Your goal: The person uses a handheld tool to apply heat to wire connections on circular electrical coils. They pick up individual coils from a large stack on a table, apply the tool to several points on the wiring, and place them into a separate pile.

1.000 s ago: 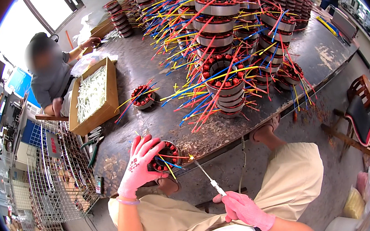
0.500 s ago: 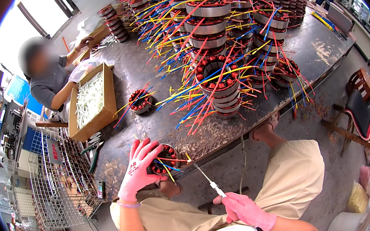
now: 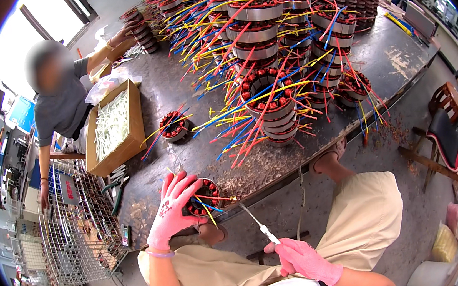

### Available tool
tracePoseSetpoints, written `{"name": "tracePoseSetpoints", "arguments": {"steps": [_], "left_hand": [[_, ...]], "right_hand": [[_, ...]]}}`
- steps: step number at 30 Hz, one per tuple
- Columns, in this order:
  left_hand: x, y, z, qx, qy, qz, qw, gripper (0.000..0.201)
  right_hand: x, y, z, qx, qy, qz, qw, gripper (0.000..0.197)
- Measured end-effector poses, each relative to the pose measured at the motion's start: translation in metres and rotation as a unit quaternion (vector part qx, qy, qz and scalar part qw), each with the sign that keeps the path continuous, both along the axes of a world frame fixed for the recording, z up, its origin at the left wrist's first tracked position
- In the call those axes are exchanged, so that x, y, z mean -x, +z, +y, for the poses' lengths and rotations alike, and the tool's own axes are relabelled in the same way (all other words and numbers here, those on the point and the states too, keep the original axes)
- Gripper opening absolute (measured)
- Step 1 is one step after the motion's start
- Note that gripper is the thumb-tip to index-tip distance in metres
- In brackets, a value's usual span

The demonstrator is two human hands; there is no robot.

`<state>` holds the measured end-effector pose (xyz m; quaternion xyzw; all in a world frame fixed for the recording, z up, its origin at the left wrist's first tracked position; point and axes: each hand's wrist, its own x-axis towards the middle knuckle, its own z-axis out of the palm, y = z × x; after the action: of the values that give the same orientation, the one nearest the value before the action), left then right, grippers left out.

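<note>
My left hand [image 3: 173, 209], in a pink glove, holds a motor stator [image 3: 210, 194] at the near table edge, fingers stretched along its side. The stator has red windings, with red, blue and yellow leads hanging toward me. In my right hand [image 3: 302, 259], also gloved in pink, is a slim white-handled tool with a thin metal shaft [image 3: 255, 218]; I cannot make out its exact kind. Its tip is close to the end of the stator's red lead, where a small yellowish bright spot shows. Whether tip and lead touch is unclear.
Tall stacks of wired stators [image 3: 264, 50] fill the table's far side. A single stator [image 3: 174, 127] lies nearer. To the left are a cardboard box [image 3: 139, 127] of white sleeves, pliers [image 3: 117, 196], wire baskets [image 3: 77, 237] and a co-worker [image 3: 66, 104]. A chair [image 3: 445, 140] stands right.
The co-worker has moved: one hand now reaches to the stator stack, the other hangs down by the wire baskets. The yellow spot at my tool's tip looks smaller; my hands have hardly moved.
</note>
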<state>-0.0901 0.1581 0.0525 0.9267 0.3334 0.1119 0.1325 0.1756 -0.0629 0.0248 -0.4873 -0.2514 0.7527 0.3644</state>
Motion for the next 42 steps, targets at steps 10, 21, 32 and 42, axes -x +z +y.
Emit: {"name": "tracePoseSetpoints", "arguments": {"steps": [10, 21, 32, 42], "left_hand": [[-0.0001, -0.0005, -0.0001, 0.002, 0.004, -0.001, 1.000, 0.099], [0.0001, -0.0008, -0.0001, 0.001, 0.004, 0.003, 1.000, 0.097], [0.0003, -0.0001, 0.0000, 0.009, 0.005, 0.010, 1.000, 0.095], [0.0005, -0.0015, 0.0003, 0.007, 0.006, 0.010, 1.000, 0.098]], "right_hand": [[0.0007, 0.0038, 0.0015, 0.021, -0.008, 0.019, 1.000, 0.035], [-0.0001, 0.0026, 0.0015, 0.019, -0.002, 0.004, 1.000, 0.034], [-0.0002, 0.0037, 0.0018, 0.014, -0.003, 0.001, 1.000, 0.035], [0.0002, 0.0013, 0.0018, 0.013, -0.006, 0.017, 1.000, 0.035]]}}
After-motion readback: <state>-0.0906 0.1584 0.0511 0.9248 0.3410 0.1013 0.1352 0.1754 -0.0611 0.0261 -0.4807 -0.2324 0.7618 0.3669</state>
